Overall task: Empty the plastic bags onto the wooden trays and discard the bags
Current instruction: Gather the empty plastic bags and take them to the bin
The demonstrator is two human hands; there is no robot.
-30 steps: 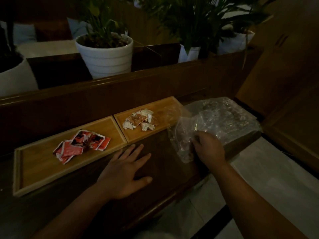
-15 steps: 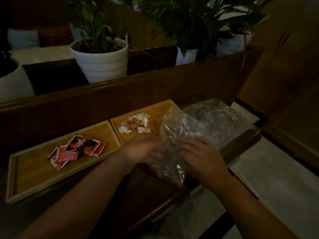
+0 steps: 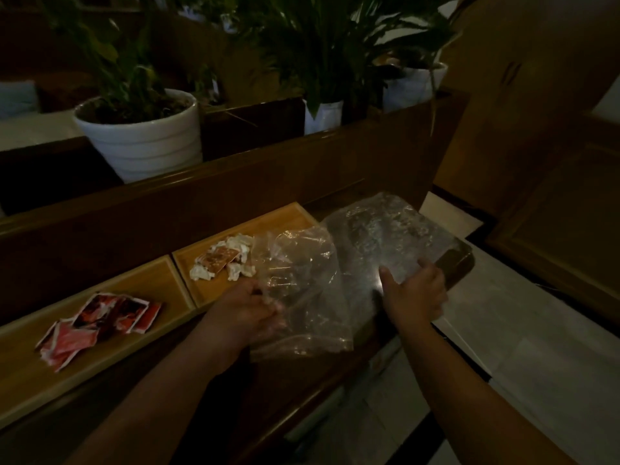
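Two wooden trays lie side by side on a dark wooden ledge. The left tray (image 3: 30,374) holds red sachets (image 3: 100,322). The right tray (image 3: 214,290) holds white and brown sachets (image 3: 223,260). My left hand (image 3: 248,307) grips the left edge of a clear plastic bag (image 3: 302,297) lifted just above the ledge. My right hand (image 3: 414,290) rests with spread fingers on a second crumpled clear bag (image 3: 385,236) lying at the ledge's right end. Whether anything is inside either bag cannot be made out in the dim light.
A raised wooden rail (image 3: 235,182) runs behind the trays, with white plant pots (image 3: 141,135) beyond it. The ledge ends at the right (image 3: 459,263), above a pale tiled floor (image 3: 503,330). Wooden panelling (image 3: 553,162) stands to the right.
My left hand left the ledge and took hold of the smaller bag. My right hand released that bag and shifted right onto the larger one. The smaller bag now hangs spread out.
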